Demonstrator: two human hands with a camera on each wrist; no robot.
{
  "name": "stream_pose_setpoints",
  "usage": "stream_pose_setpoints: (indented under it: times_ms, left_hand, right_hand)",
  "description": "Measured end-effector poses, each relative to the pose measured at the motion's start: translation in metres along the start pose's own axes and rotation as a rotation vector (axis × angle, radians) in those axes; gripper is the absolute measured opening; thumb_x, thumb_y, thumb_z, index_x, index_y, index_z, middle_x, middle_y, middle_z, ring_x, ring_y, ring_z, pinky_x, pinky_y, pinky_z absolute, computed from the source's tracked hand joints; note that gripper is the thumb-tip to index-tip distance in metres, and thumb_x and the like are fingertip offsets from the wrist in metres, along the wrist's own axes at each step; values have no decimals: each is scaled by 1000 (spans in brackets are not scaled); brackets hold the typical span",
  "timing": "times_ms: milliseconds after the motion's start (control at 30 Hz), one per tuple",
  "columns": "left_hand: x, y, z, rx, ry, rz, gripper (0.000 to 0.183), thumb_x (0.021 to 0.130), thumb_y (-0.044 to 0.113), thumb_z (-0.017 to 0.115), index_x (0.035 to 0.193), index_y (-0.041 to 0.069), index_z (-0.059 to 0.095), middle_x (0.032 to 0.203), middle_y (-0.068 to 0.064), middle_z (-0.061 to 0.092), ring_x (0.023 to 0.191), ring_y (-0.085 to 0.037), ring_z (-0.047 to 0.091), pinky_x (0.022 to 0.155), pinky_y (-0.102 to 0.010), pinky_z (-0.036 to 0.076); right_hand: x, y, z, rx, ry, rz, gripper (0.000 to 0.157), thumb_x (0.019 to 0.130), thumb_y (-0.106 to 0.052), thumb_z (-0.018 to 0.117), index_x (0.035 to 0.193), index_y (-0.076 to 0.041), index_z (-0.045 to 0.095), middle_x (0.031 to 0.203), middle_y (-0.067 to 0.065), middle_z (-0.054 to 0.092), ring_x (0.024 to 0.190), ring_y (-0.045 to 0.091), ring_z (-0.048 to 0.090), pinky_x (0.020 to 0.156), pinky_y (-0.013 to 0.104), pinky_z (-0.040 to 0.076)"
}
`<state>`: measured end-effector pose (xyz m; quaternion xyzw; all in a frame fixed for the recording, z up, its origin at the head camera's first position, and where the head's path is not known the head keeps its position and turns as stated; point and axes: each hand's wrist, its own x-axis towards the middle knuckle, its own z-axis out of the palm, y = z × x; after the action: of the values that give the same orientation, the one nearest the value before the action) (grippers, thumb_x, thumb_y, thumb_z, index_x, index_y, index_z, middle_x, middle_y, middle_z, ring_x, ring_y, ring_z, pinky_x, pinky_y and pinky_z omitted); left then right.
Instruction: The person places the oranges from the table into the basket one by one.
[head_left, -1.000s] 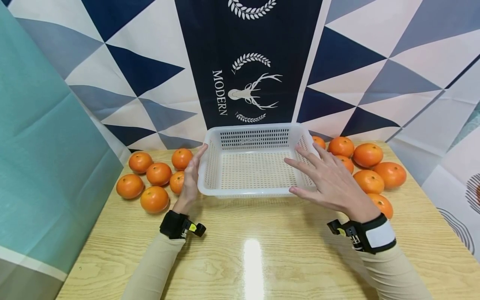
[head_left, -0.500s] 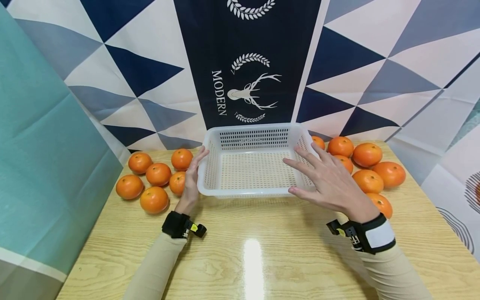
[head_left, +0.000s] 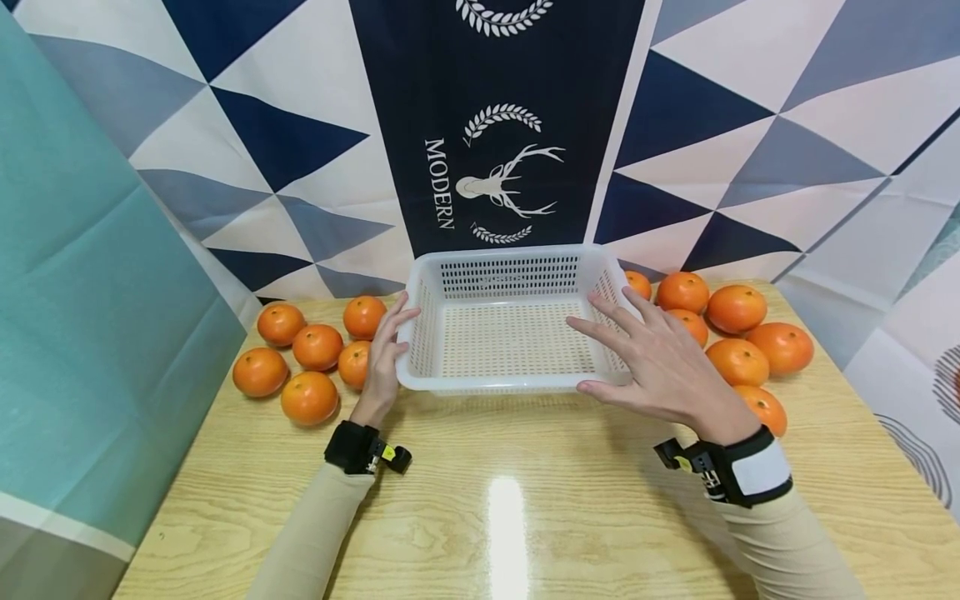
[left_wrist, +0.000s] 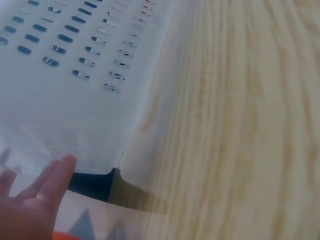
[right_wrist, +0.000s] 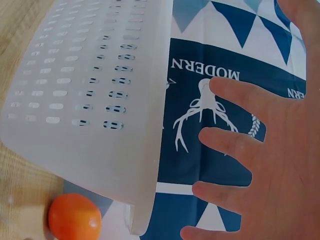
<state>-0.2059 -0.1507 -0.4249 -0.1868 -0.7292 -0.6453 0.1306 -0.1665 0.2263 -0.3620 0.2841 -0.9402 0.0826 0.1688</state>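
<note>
A white plastic basket (head_left: 491, 383) with slotted walls stands at the back of the table. Along its left side is my left hand (head_left: 384, 358), its fingers at the rim and the fingertips overlapping it. The left wrist view catches extended fingers (left_wrist: 57, 182) close to the basket's end. My right hand (head_left: 663, 367) spreads wide over the basket's front right corner, fingers reaching over its inside. Seen from the right wrist, the same hand (right_wrist: 270, 150) has its fingers apart with nothing between them, to the side of the basket wall (right_wrist: 85, 100).
Several orange round fruits (head_left: 309, 398) lie left of the basket, close to the left hand. More of them (head_left: 737, 362) are grouped on the right, partly behind the right hand. A patterned cloth (head_left: 502, 108) hangs behind the wooden table (head_left: 450, 500).
My left hand has shifted slightly inward, and its fingertips now overlap the basket's left rim. The right hand, the basket and the fruits stay where they were.
</note>
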Motion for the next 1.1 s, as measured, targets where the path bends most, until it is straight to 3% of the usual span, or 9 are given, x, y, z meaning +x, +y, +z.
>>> stream_pose_setpoints:
  times_ms: [333, 467, 600, 700, 900, 1000, 1100]
  left_hand:
    - [-1, 0, -1, 40, -11, 4, 53, 86, -7, 33, 136, -15, 50, 162, -28, 25, 152, -38, 19, 120, -64, 20]
    - [0, 1, -1, 55, -15, 6, 52, 87, -8, 33, 136, -15, 50, 162, -29, 26, 151, -40, 20, 120, -65, 20]
    - [1, 0, 0, 70, -24, 2, 50, 88, -8, 34, 134, -15, 50, 161, -30, 27, 151, -40, 20, 119, -68, 17]
    - [1, 0, 1, 70, -28, 9, 49, 89, -9, 33, 135, -15, 50, 161, -30, 27, 151, -40, 20, 119, -70, 15]
    - [2, 0, 1, 44, -24, 13, 50, 89, -11, 32, 136, -15, 50, 162, -29, 26, 151, -40, 19, 122, -66, 15]
    - [2, -1, 1, 40, -18, 17, 49, 90, -11, 32, 135, -15, 50, 161, -29, 26, 151, -40, 20, 120, -67, 20]
    - [3, 0, 1, 40, -19, 29, 48, 91, -10, 32, 135, -16, 50, 161, -32, 25, 150, -42, 20, 118, -69, 22]
  right_hand:
    - [1, 0, -1, -4, -12, -12, 82, 76, -70, 66, 149, -36, 47, 160, 9, 41, 142, 46, 36, 99, 71, 42]
    - [0, 5, -13, -4, -28, 17, 82, 77, -68, 67, 149, -36, 46, 161, 10, 40, 139, 48, 37, 97, 74, 42]
    - [-6, 19, -31, -14, 22, 46, 83, 74, -62, 74, 147, -32, 50, 156, 16, 44, 135, 49, 39, 94, 73, 43]
    - [-15, 31, -47, -9, 17, 105, 85, 73, -60, 76, 148, -29, 49, 154, 17, 45, 133, 50, 38, 90, 73, 43]
    - [-40, 51, -76, 54, -105, 315, 86, 75, -60, 76, 149, -28, 47, 153, 18, 41, 129, 52, 31, 83, 76, 39]
    - [-50, 58, -82, 89, -165, 391, 83, 75, -60, 76, 146, -23, 51, 147, 22, 43, 124, 54, 31, 79, 72, 39]
    - [-57, 65, -81, 104, -234, 404, 78, 76, -58, 76, 138, -15, 58, 141, 27, 44, 112, 56, 40, 75, 65, 42]
